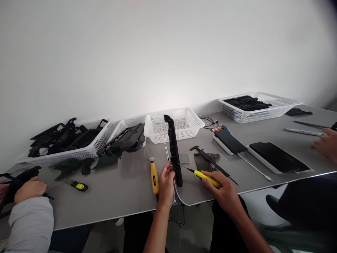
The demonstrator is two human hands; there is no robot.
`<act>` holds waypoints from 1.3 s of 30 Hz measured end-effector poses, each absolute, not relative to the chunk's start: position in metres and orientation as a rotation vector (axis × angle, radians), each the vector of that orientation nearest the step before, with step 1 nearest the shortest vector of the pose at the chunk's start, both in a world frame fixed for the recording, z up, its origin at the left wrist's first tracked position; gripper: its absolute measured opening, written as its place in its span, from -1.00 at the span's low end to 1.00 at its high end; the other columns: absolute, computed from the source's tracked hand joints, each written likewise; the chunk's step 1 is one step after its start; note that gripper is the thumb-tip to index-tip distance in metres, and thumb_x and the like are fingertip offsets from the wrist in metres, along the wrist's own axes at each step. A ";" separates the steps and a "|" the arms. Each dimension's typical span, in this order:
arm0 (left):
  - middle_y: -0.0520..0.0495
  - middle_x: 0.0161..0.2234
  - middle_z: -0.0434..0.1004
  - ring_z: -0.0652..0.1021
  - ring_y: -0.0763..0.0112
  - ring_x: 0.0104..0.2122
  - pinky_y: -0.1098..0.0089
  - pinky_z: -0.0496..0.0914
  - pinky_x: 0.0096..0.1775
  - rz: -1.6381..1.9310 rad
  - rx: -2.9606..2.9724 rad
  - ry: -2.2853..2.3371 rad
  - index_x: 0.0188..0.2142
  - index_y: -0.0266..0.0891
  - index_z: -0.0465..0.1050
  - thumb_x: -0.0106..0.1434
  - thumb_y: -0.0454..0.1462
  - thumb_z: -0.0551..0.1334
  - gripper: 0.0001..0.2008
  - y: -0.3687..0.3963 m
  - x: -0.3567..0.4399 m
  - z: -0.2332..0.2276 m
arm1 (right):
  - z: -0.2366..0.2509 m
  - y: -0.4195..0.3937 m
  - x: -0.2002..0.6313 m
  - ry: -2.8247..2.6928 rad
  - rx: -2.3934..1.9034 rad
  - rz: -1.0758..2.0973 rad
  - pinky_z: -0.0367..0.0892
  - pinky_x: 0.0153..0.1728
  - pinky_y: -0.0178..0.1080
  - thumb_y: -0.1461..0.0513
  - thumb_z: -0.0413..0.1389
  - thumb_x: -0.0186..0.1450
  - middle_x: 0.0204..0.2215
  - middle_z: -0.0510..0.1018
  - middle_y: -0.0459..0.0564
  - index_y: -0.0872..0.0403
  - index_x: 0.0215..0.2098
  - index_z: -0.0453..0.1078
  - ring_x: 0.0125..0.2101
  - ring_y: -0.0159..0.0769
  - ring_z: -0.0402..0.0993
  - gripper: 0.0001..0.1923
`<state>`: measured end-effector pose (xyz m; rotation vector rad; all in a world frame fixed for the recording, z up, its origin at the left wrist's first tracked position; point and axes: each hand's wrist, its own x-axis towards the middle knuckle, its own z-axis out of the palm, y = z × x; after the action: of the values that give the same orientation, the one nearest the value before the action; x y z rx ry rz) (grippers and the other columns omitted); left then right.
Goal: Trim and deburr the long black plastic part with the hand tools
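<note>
My left hand grips the lower end of a long black plastic part, held upright and tilted away over the grey table. My right hand holds a yellow-handled screwdriver lying low over the table, its thin metal tip touching the black part's side near my left fingers. A yellow rotary tool lies just left of my left hand. A black caliper rests on a dark cloth behind my right hand.
White baskets stand along the back: one with black parts at left, an empty one at centre, another far right. Two dark tablets lie at right. Another person's hand holds a black part at left; another hand at right.
</note>
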<state>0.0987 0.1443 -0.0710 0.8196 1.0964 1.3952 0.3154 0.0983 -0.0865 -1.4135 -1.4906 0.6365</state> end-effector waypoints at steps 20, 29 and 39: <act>-0.20 0.24 0.60 0.53 0.05 0.27 0.16 0.37 0.29 1.390 0.893 1.104 0.18 -0.15 0.60 0.27 -0.10 0.37 -0.50 0.148 0.095 -0.090 | -0.100 0.106 0.314 -1.567 -1.439 0.466 0.43 0.04 0.01 -0.11 0.10 0.50 -0.04 0.66 0.06 -0.15 0.14 0.63 -0.02 -0.03 0.50 -0.56; -0.24 0.36 0.47 0.37 -0.03 0.42 0.10 0.24 0.41 1.420 0.916 1.088 0.23 -0.11 0.58 0.20 0.20 0.44 -0.27 0.148 0.094 -0.085 | -0.091 0.097 0.313 -1.620 -1.410 0.560 0.41 0.03 0.04 -0.05 0.13 0.47 -0.11 0.68 0.06 -0.11 0.03 0.67 -0.08 -0.02 0.52 -0.64; -0.24 0.33 0.51 0.40 0.00 0.40 0.14 0.28 0.38 1.448 0.840 1.065 0.21 -0.13 0.60 0.20 0.13 0.48 -0.32 0.146 0.093 -0.080 | -0.092 0.089 0.311 -1.493 -1.425 0.514 0.52 -0.22 -0.14 -0.12 0.18 0.41 -0.25 0.73 0.06 -0.01 -0.16 0.69 -0.27 -0.07 0.66 -0.59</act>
<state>0.0930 0.1460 -0.0796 0.8399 1.0649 1.4476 0.3105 0.0890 -0.0917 -1.4253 -1.4933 0.5145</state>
